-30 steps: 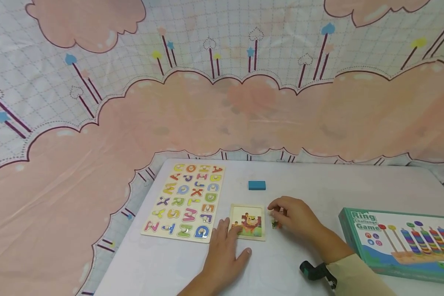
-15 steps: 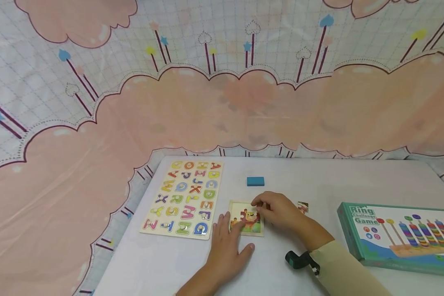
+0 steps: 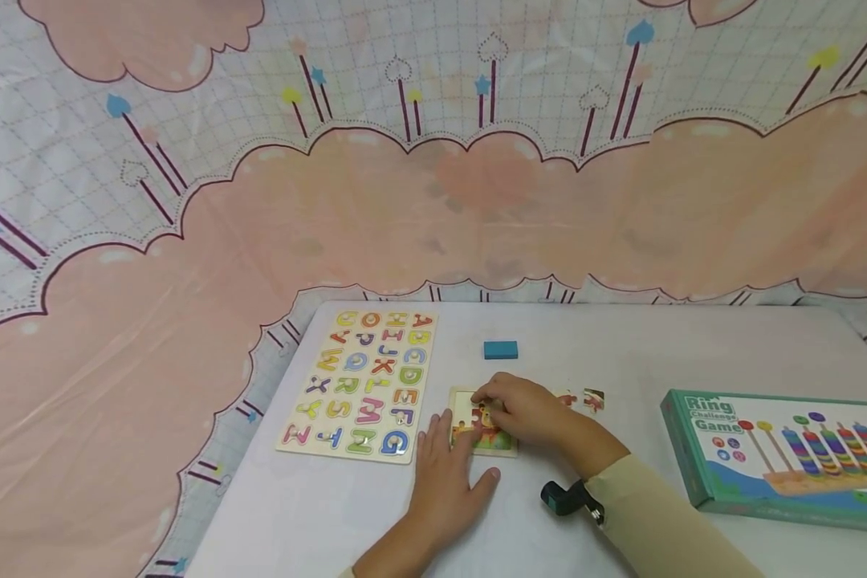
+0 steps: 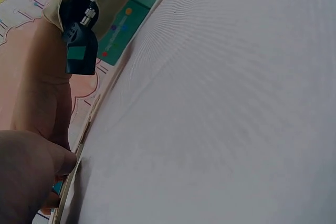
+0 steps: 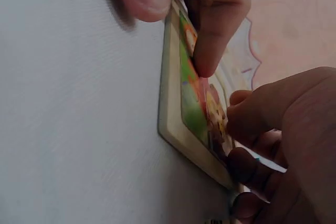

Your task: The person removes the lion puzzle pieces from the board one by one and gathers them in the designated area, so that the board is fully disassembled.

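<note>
A small wooden jigsaw puzzle board (image 3: 502,453) with a cartoon animal picture lies flat on the table. My left hand (image 3: 444,482) rests on its left side, fingers extended, and an index fingertip touches the picture in the right wrist view. Over the board's upper right part, my right hand (image 3: 538,413) has bent fingers pinching a puzzle piece, which the fingers mostly hide. The right wrist view shows those right-hand fingers (image 5: 252,114) down at the board's picture. Two loose puzzle pieces lie to the right, one partly behind the right hand, the other (image 3: 593,400) in plain sight.
A wooden alphabet board (image 3: 354,385) with coloured letters lies to the left. Behind the puzzle sits a blue block (image 3: 501,350). A boxed ring game (image 3: 787,457) takes up the right side of the white table (image 3: 296,522). A patterned cloth (image 3: 405,217) hangs behind.
My right hand has carried the puzzle piece left from beside the board to over its upper part, uncovering the loose pieces. My left hand has stayed on the board.
</note>
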A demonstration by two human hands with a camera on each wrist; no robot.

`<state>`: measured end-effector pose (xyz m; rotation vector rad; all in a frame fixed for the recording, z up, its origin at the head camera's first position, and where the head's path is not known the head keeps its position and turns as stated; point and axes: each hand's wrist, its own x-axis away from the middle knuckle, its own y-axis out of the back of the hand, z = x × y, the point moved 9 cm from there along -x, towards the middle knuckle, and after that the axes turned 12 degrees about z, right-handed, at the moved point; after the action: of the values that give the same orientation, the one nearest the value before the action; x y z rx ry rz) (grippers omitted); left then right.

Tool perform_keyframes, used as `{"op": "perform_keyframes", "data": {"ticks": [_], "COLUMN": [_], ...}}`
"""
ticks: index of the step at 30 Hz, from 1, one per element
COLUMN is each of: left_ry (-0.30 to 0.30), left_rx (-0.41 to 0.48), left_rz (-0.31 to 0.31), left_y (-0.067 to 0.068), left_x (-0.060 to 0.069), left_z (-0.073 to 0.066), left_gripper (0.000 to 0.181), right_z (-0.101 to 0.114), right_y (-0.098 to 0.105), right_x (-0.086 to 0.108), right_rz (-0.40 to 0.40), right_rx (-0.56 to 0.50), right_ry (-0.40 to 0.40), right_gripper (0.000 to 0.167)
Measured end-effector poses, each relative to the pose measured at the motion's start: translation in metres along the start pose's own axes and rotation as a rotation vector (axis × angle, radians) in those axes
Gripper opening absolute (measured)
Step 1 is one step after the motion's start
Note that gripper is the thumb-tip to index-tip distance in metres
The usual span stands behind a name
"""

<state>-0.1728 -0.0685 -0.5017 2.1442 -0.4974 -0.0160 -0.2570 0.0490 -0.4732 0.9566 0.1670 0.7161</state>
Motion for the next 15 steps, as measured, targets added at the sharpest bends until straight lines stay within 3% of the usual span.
{"op": "perform_keyframes", "data": {"ticks": [6,15], "left_ry": [-0.012,-0.035], "left_rx": [0.006,0.038], "left_rz": [-0.01,-0.029], "left_y": [-0.0005,0.0008], "left_x": [0.0012,0.0041], "left_z": [-0.001,-0.0003], "left_gripper": [0.057,0.05], "right_z": [-0.0045,-0.0086], "right_y": [-0.0053,-0.006], "right_x": [-0.0037,-0.0057], "right_rz": [0.069,0.083], "right_rx": [-0.019,-0.086], "right_ry": [-0.046,-0.092], "right_gripper": [0.038,0.035]}}
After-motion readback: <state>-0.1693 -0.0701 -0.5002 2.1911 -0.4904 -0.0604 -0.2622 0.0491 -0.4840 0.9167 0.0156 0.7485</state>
